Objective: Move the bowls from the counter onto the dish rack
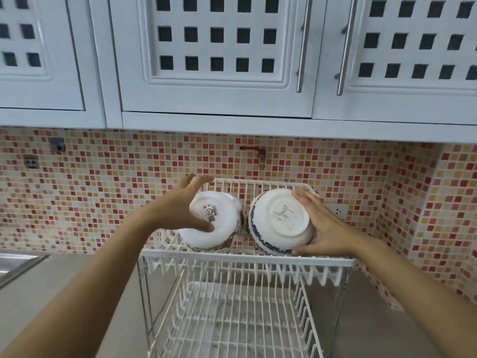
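A white two-tier wire dish rack [245, 255] stands on the counter against the tiled wall. Two bowls rest tilted in its upper tier, bases facing me. The left bowl [222, 231] is white with a label sticker on its base and a brown-green pattern near the rim. My left hand [180, 205] grips it, thumb on the base and fingers over the top. The right bowl [278, 223] is white with a blue pattern around the side. My right hand [320, 226] holds its right edge, thumb under the rim.
The rack's lower tier [232, 319] holds nothing. A steel sink edge [15, 264] shows at the far left. White wall cabinets [214, 60] hang overhead. A red tap [254, 151] juts from the mosaic wall and a white socket [335, 211] sits right of the rack.
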Available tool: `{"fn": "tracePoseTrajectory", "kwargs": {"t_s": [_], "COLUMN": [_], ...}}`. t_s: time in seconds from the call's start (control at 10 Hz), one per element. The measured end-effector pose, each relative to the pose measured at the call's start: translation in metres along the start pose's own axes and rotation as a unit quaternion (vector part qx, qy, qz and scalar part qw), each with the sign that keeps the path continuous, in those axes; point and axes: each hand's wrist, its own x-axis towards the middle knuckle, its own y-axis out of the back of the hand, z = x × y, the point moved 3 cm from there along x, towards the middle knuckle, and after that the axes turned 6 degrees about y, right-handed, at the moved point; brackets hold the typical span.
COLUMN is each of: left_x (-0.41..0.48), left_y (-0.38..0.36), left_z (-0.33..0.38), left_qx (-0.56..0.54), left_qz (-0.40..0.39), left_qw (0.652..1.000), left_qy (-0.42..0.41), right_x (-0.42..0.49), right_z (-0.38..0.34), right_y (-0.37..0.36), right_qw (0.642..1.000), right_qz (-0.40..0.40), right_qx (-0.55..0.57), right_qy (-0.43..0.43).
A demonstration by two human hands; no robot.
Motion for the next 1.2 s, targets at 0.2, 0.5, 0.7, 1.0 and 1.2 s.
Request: {"fn": "tracePoseTrajectory", "kwargs": {"t_s": [0.2,0.5,0.7,1.0,1.2], "left_x": [0.002,0.014,0.017,0.002,-0.025], "left_y": [-0.035,-0.041,-0.046,-0.03,0.003], "left_z": [-0.015,-0.018,-0.022,0.003,0.019], "left_qx": [0.032,0.065,0.026,0.038,-0.182], "left_qz": [-0.032,0.034,-0.02,0.012,0.2], "left_qw": [0.999,0.997,0.999,0.999,0.963], "left_qy": [-0.001,-0.032,-0.007,0.0,-0.005], "right_x": [-0.001,-0.001,0.001,-0.001,-0.007], "right_z": [-0.001,-0.01,-0.019,-0.024,-0.055], "right_y": [0.001,0.004,0.007,0.005,0.012], "right_qw": [1.0,0.999,0.998,0.999,0.997], "right_qz": [-0.005,-0.02,-0.038,-0.024,0.076], "right_qx": [-0.025,-0.024,-0.04,-0.015,0.008], "right_qy": [-0.011,-0.031,-0.041,-0.041,-0.017]}}
